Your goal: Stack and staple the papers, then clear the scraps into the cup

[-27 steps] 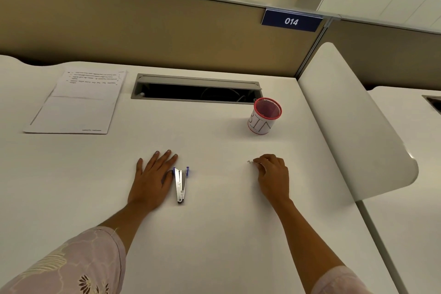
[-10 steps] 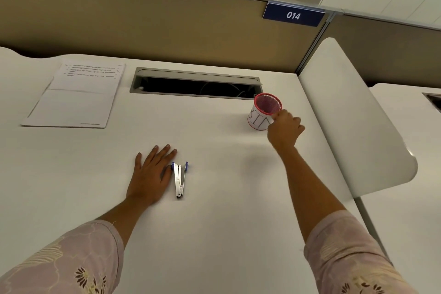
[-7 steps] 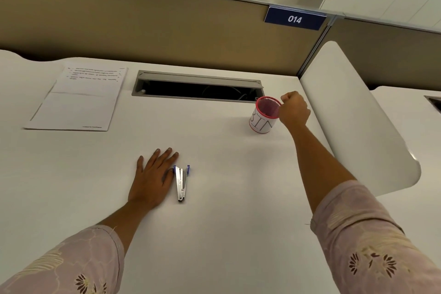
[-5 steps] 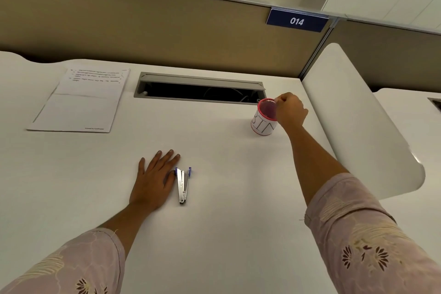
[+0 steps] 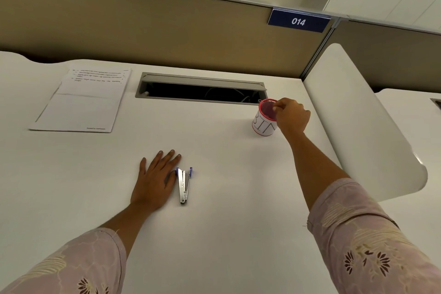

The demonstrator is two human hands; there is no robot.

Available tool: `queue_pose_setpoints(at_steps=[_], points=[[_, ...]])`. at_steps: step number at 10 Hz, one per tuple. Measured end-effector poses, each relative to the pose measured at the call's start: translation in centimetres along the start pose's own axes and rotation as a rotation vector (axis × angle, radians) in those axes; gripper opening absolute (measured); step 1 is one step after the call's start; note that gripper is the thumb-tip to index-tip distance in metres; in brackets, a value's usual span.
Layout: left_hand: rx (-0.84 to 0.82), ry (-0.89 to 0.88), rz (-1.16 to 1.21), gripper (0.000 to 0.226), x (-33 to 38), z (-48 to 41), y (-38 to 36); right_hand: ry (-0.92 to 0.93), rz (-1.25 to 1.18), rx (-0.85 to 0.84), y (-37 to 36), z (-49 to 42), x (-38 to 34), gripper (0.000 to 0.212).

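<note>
1. Papers first: the white printed paper sheets (image 5: 78, 100) lie in a flat stack at the far left of the white desk (image 5: 226, 234), well apart from both hands. A staple is too small to make out.
2. The small silver stapler with blue ends (image 5: 183, 185) lies just beside the left hand (image 5: 155, 181). That grip is wide, palm flat on the desk.
3. The right hand (image 5: 292, 117) is up at the white, red-rimmed cup lettered BIN (image 5: 262, 125). Its grip is narrow, fingertips bunched over the mouth, and I can't tell if a scrap is pinched there.
4. Stacking looks done and we're in the scrap-clearing stage. No loose scraps show on the desk, so this could be the last drop.
5. Seconds ago the right hand was pinching a tiny scrap on the near desk. Now that spot is bare and the hand has reached the cup. The left hand, stapler and papers haven't budged.
</note>
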State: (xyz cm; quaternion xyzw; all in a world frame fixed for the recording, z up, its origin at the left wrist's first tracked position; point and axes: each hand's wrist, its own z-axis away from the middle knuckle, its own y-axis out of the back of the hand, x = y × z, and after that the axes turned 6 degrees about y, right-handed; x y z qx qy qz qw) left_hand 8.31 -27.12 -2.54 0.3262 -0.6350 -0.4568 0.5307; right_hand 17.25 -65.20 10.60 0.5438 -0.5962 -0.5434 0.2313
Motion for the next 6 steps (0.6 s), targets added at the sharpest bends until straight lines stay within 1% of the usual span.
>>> queue_pose_setpoints(at_steps=[1, 2, 3, 4, 5, 6], points=[[-0.003, -0.001, -0.002, 0.052, 0.0, 0.0, 0.1, 0.063, -0.006, 0.017, -0.3, 0.4, 0.2, 0.022], [0.007, -0.004, 0.000, 0.052, 0.1, 0.0, 0.0, 0.134, -0.040, 0.102, -0.5, 1.1, 0.3, 0.024], [0.005, -0.002, 0.005, 0.052, 0.2, 0.0, 0.1, 0.175, -0.090, 0.148, -0.7, 1.8, 0.2, 0.027], [-0.002, -0.003, 0.003, 0.052, 0.1, -0.1, 0.0, 0.255, -0.180, 0.146, -1.0, 3.4, -0.1, 0.030], [-0.006, -0.006, -0.007, 0.052, 0.1, 0.0, 0.1, 0.260, -0.435, 0.124, -0.8, 5.3, -0.5, 0.023], [0.011, -0.015, -0.007, 0.052, 0.1, -0.2, -0.1, 0.284, -0.561, 0.175, -1.5, 8.2, -1.2, 0.016]])
